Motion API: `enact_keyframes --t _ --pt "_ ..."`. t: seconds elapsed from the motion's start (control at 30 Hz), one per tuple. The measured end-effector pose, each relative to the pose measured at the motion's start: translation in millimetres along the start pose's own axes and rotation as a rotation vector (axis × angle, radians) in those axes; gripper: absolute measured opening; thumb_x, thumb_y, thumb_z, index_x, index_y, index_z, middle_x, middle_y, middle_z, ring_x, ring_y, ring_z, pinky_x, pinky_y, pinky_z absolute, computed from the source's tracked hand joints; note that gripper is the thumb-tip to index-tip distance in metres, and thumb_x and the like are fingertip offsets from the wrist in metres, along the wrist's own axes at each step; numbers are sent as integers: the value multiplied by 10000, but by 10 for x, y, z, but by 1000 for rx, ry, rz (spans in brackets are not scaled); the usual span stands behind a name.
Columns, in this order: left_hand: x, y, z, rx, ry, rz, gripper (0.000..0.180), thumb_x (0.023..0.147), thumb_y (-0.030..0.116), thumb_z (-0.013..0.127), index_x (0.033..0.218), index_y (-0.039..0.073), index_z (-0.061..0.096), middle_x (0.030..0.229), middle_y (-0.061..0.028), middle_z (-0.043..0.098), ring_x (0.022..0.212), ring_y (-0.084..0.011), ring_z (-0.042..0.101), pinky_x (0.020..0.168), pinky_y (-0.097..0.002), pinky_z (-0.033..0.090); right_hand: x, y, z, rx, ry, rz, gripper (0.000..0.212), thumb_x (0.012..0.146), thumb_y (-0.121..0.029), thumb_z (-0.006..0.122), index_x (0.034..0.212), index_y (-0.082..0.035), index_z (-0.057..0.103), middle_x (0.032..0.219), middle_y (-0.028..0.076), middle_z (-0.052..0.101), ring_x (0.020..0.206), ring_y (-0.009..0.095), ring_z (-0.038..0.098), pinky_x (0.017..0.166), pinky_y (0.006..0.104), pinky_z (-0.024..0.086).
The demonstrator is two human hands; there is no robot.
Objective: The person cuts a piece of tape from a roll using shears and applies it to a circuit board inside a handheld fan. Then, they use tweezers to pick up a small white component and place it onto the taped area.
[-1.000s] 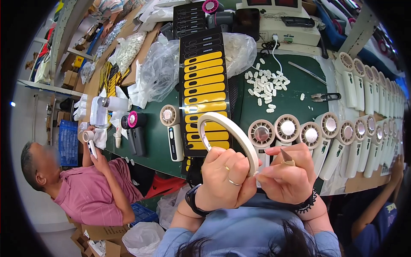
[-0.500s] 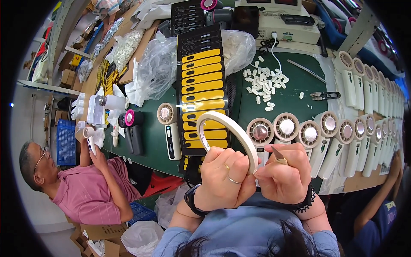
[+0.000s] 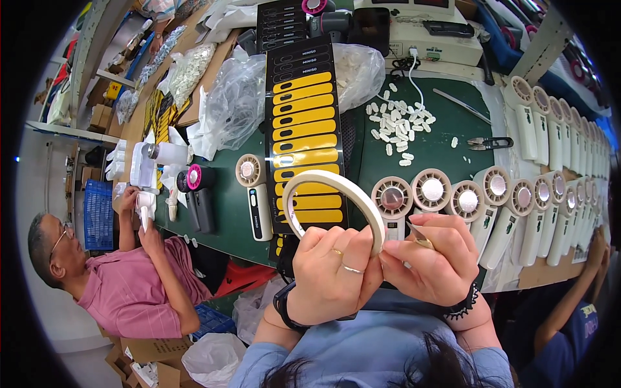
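1. Along the bench's [image 3: 446, 123] left half, a long black sheet [image 3: 304, 136] of yellow strip labels is lying lengthwise, unmoved over the last second.
2. Clear plastic bags [image 3: 236, 103] are sitting toward the far left corner, white fan bodies [image 3: 556, 187] along the right edge.
3. Above the near edge, the tape roll [image 3: 330, 194] is being held slightly lower than before by the left hand [image 3: 333, 275], which is closing on its rim.
4. Beside it, the right hand [image 3: 430, 258] is pinching the tape end [image 3: 414, 231], likely peeling it.
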State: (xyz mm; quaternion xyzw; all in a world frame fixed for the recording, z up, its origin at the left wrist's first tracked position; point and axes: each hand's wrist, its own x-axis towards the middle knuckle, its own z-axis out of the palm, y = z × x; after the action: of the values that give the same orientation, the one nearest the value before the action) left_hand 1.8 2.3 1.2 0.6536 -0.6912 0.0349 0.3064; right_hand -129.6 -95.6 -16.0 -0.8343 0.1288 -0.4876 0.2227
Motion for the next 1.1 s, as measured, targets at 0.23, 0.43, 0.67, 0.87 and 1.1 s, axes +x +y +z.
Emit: enact_keyframes --t 0.23,0.43,0.67,0.87,1.1 --pt "-7 45 -30 140 -49 -29 330 731 89 619 1025 -35 538 688 -33 481 559 -164 471 534 -296 316 10 -4 30 5 -11 39 264 625 -25 738 856 -108 639 726 24 555 707 220 602 583 285 504" --pt "-13 23 -8 81 -55 -18 339 741 85 620 1045 -40 539 692 -35 500 558 -166 472 535 -295 320 25 13 27 23 6 75 230 607 2 702 800 -93 621 688 32 550 664 211 590 574 290 501" --pt "-6 -3 -80 -136 -70 -101 290 775 51 575 1052 -30 554 662 -33 494 556 -184 471 537 -302 333 50 40 -142 134 32 109 169 631 2 687 767 -70 617 674 39 534 576 177 547 494 261 459" --pt "-16 -137 -191 -461 -26 -325 221 837 44 485 1025 -25 579 641 -38 477 542 -179 452 558 -285 362 -158 -9 -406 329 -552 -57 165 624 23 646 747 -78 600 668 35 522 570 179 527 508 284 449" --pt "-82 -21 -191 -848 71 -508 362 891 271 438 956 -44 602 615 16 438 515 -49 330 491 -215 248 -2 -52 -371 256 -285 44 246 615 6 715 844 -55 653 714 29 538 578 161 514 489 256 413"
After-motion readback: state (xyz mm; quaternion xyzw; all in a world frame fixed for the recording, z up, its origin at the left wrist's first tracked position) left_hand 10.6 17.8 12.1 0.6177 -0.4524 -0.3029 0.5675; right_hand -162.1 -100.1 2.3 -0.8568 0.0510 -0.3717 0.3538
